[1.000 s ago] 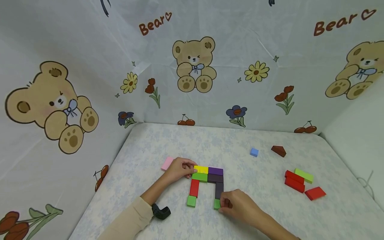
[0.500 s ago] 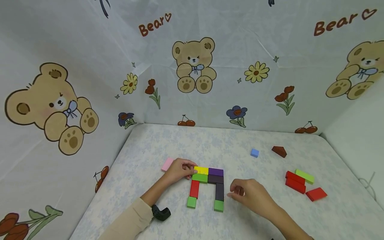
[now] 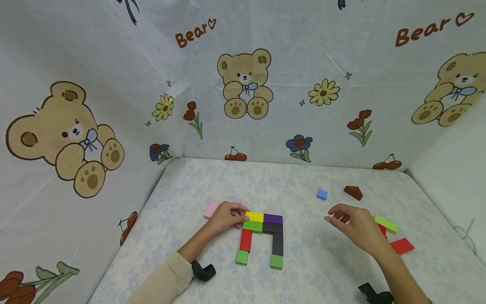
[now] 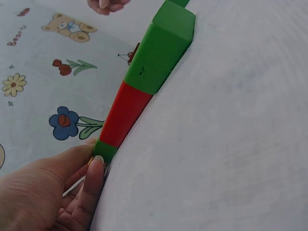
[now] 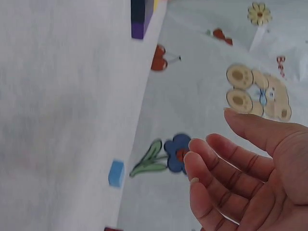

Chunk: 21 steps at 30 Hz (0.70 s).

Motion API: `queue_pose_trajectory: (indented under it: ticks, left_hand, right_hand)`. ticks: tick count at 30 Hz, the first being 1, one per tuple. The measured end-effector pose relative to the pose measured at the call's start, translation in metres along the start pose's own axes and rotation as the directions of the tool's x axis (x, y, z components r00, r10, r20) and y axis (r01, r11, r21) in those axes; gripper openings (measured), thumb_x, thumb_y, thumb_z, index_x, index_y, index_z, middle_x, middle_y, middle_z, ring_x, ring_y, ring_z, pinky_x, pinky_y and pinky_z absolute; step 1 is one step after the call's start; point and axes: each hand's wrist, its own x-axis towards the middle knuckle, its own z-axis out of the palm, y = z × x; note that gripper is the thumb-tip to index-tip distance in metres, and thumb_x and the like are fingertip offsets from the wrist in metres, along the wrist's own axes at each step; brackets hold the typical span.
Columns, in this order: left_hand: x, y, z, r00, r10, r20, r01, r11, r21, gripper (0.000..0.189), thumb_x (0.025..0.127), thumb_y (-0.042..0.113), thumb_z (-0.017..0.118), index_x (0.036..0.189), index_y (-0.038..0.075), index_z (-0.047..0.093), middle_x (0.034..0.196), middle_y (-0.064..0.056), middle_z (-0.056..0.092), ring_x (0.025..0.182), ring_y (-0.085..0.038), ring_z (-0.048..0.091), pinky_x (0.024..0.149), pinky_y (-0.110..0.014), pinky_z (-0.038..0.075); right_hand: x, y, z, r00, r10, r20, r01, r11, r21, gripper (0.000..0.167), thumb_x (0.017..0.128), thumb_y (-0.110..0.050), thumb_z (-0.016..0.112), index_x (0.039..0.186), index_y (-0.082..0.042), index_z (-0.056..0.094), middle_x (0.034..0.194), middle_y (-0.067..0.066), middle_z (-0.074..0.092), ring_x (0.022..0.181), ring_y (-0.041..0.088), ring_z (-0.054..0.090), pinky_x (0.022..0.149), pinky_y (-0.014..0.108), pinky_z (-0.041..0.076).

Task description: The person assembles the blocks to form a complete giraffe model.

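Flat toy blocks form an arch on the table. Its top has a yellow block and a purple block behind a green block and a dark block. One leg is a red block with a green end block; the other is a dark block with a green end block. My left hand pinches the yellow block's left end with thumb and index finger. My right hand, fingers loosely bent and holding nothing, hovers right of the arch near loose blocks.
A blue cube and a brown block lie at the back right. A lime block and red blocks sit beyond my right hand, partly hidden. A pink block lies behind my left hand. A bear-print cloth hangs behind.
My right hand has left the right leg's green end block and moved right and away from me toward the loose blocks. My left hand stays at the yellow block.
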Motion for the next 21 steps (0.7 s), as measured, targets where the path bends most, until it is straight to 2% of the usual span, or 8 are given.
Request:
queue_pose_trajectory:
  ticks: [6,10,17,21]
  left_hand:
    - [-0.001,0.001,0.000,1.000,-0.002,-0.001,0.002,1.000,0.001,0.024,0.088,0.022,0.082,0.109,0.011,0.078,0.082,-0.004,0.070,0.061,-0.018,0.067,0.060,-0.033,0.061]
    - [-0.001,0.002,0.000,1.000,0.003,-0.001,-0.003,1.000,-0.003,0.025,0.088,0.022,0.082,0.109,0.010,0.078,0.082,-0.004,0.070,0.061,-0.018,0.067,0.060,-0.032,0.061]
    - [-0.001,0.002,0.000,1.000,0.014,-0.001,-0.014,1.000,-0.002,0.024,0.088,0.021,0.082,0.109,0.009,0.077,0.082,-0.004,0.070,0.061,-0.017,0.067,0.059,-0.032,0.061]
    - [-0.002,0.003,0.000,1.000,0.018,0.001,-0.018,1.000,0.009,0.024,0.088,0.020,0.081,0.109,0.009,0.077,0.081,-0.004,0.069,0.061,-0.016,0.066,0.059,-0.032,0.061]
  right_hand:
    - [-0.008,0.029,-0.019,0.996,0.025,-0.080,-0.028,0.999,-0.036,0.023,0.092,-0.026,0.077,0.101,-0.006,0.073,0.082,0.001,0.070,0.069,0.014,0.063,0.053,0.024,0.049]
    - [-0.017,0.050,-0.030,0.992,0.070,-0.106,-0.078,0.995,-0.068,0.026,0.092,-0.030,0.077,0.103,-0.006,0.074,0.084,0.000,0.072,0.070,0.012,0.065,0.054,0.025,0.048]
    - [-0.032,0.083,-0.043,0.974,0.222,-0.046,-0.226,0.968,-0.109,0.038,0.095,-0.032,0.073,0.110,0.002,0.070,0.093,0.013,0.072,0.079,0.028,0.066,0.055,0.031,0.049]
    - [-0.039,0.099,-0.044,0.963,0.270,0.000,-0.268,0.956,-0.120,0.036,0.093,-0.028,0.075,0.109,0.003,0.070,0.092,0.015,0.072,0.079,0.029,0.066,0.054,0.031,0.050]
